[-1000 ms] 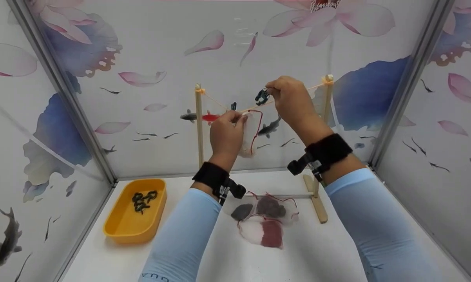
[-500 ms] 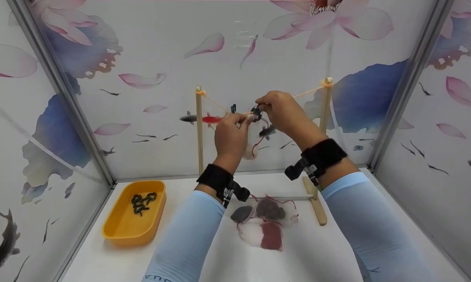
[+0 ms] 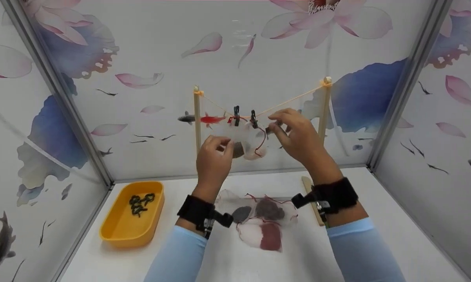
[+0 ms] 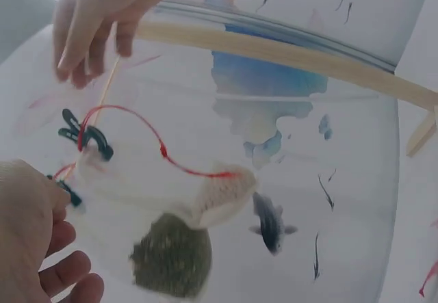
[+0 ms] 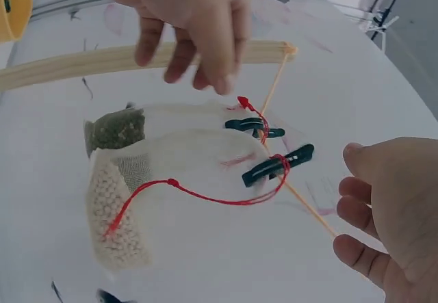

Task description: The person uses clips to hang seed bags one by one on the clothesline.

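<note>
Two sheer drawstring pouches hang side by side from an orange string [image 3: 294, 100], each held by a dark green clip. The pouch with white beads [image 5: 116, 214] and a red cord hangs from the right clip [image 3: 253, 119]. Beside it, under the left clip [image 3: 236, 115], hangs a pouch with dark green filling [image 4: 172, 256]. My left hand [image 3: 215, 160], fingers loosely bent and holding nothing, is low and left of the pouches, overlapping the dark one's edge in the head view. To the right of the beaded pouch, my right hand [image 3: 300, 135] is held off the clip, its fingers spread.
Wooden posts [image 3: 196, 125] carry the string at both ends. A yellow tray [image 3: 108, 237] with several dark clips [image 3: 141, 203] stands at the left. Several filled pouches lie on the white table, including one with reddish filling [image 3: 271, 236]. Printed panels enclose the back and sides.
My right hand has brought a clip down onto the string and pouch top, then let go and drawn right. My left hand has released the pouch and moved down and left.
</note>
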A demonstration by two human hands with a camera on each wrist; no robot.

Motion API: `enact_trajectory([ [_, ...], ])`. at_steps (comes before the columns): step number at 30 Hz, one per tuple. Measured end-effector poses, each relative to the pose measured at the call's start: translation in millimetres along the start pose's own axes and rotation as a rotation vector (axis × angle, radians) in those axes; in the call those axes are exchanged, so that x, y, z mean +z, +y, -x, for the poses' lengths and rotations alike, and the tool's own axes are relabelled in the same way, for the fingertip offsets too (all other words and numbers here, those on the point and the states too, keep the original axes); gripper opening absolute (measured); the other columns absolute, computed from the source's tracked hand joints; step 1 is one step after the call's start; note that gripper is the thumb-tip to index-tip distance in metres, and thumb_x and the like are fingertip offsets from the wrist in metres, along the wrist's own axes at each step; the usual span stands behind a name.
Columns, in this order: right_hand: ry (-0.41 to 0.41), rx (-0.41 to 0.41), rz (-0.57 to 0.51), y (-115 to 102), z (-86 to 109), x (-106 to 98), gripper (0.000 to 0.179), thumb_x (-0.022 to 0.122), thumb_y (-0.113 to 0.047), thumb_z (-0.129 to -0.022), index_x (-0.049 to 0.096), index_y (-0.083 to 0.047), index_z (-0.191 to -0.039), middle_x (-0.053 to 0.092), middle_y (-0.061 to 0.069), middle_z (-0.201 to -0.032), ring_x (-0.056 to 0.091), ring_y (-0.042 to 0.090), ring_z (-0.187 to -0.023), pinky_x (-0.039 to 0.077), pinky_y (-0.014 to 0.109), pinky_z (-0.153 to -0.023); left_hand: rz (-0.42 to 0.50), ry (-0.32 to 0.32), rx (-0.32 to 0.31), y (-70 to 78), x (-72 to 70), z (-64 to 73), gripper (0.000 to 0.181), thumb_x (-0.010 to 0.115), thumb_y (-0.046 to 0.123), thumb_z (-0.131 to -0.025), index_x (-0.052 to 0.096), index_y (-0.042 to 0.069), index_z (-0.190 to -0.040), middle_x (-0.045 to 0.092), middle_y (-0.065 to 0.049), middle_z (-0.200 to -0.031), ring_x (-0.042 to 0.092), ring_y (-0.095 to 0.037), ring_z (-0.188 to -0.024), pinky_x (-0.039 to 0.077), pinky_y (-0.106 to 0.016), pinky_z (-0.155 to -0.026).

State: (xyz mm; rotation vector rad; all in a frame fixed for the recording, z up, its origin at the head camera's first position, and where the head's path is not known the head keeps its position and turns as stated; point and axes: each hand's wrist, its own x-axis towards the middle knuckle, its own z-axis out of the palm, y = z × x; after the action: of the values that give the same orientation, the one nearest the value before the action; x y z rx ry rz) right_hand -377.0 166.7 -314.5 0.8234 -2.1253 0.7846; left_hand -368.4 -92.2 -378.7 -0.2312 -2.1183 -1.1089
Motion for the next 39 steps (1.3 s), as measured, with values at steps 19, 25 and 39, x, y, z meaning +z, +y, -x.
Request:
enact_trajectory([
  [19,-0.463,0.822,0.141,110,206.4,15,0.032,0.073,-0.015,-0.11,0.076,0.0,-0.139,0.076,0.027,-0.139,0.076,0.046,-0.119,0.064,0.056,-0.089,-0.437,-0.386,-0.63,-186.0,-137.3,52.3,0.031,0.066,0.026,-0.11,0.072,-0.004,-0.115,0.066,-0.016,-0.091,0.064,-0.03,-0.08,0.052,-0.038,-0.068],
  [25,-0.619,0.884,0.128,123,221.9,18,0.037,0.076,-0.004,-0.099,0.074,0.006,-0.135,0.078,0.026,-0.123,0.075,0.04,-0.109,0.063,0.054,-0.088,-0.555,-0.452,-0.566,-219.8,-161.3,55.3,0.017,0.064,0.012,-0.101,0.062,-0.004,-0.098,0.052,-0.008,-0.073,0.054,-0.027,-0.064,0.043,-0.034,-0.058],
  [39,-0.629,0.905,0.054,128,225.3,24,0.031,0.076,-0.007,-0.105,0.073,0.006,-0.133,0.075,0.027,-0.125,0.074,0.036,-0.108,0.061,0.055,-0.093,-0.615,-0.707,-0.608,-228.3,-177.3,56.0,0.04,0.072,0.017,-0.102,0.067,-0.013,-0.128,0.072,-0.028,-0.114,0.063,-0.039,-0.096,0.055,-0.052,-0.095],
])
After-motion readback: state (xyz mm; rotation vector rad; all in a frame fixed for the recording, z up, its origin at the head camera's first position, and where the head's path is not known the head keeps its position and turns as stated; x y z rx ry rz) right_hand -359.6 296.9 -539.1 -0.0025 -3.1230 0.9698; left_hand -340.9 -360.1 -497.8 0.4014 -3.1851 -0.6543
